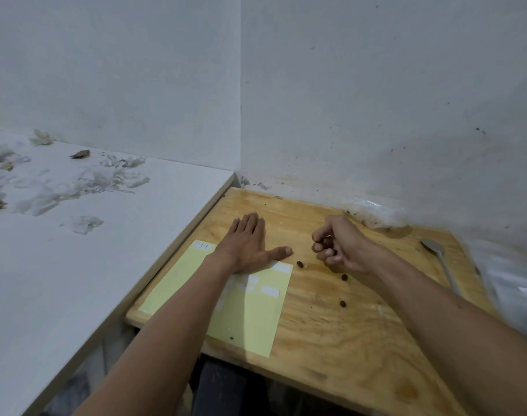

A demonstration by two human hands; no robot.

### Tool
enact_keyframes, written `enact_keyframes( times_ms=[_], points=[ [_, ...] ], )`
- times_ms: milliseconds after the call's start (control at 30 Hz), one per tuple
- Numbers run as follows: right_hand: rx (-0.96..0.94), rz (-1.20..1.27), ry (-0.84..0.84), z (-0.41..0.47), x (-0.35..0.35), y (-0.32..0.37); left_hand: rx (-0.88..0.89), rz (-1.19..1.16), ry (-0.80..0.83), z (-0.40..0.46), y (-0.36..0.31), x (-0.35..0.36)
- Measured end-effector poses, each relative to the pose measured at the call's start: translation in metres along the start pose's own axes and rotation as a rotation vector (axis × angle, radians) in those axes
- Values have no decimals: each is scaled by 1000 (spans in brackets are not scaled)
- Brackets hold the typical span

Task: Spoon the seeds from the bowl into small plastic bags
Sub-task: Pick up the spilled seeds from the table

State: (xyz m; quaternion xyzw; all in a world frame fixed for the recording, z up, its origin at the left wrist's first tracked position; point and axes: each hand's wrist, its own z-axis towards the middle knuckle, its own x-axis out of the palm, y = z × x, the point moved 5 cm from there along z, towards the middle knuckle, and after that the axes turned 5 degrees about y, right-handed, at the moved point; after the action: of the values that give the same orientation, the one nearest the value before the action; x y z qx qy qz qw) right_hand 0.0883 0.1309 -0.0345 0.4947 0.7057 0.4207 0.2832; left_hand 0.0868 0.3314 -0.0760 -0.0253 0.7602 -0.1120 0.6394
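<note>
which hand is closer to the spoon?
Right. The right hand is a short way left of the spoon; the left hand lies flat farther left, partly on the yellow sheet.

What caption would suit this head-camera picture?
Left hand flat on the wooden table; right hand curled above loose seeds, spoon lying aside.
</note>
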Motion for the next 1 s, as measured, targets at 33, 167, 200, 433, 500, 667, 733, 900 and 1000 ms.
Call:
enact_keyframes(
  times_ms=[33,167,200,433,500,667,733,900,1000],
  points=[
    [-14,-57,18,-3,0,0,-2,3,1,0,0,0],
    [-153,-414,-32,-17,7,3,2,6,-3,-1,-1,-1],
    [-214,-535,-71,-21,9,5,5,9,-4,-1,-1,-1],
    [-427,-903,-155,-29,15,3,9,14,-13,0,0,-1],
    [-423,-881,-159,-27,14,0,10,6,-17,-1,-1,-1],
    [-118,-112,-35,-23,-4,-7,61,-20,-107,-6,-3,-6],
    [-42,224,40,-28,-18,-4,113,52,-185,-11,-8,-10],
    [-90,119,-128,-46,-63,-4,230,72,-92,-12,-35,-17],
    [-261,-513,-381,-65,-74,-1,254,-17,16,-6,-62,-13]
  ],
)
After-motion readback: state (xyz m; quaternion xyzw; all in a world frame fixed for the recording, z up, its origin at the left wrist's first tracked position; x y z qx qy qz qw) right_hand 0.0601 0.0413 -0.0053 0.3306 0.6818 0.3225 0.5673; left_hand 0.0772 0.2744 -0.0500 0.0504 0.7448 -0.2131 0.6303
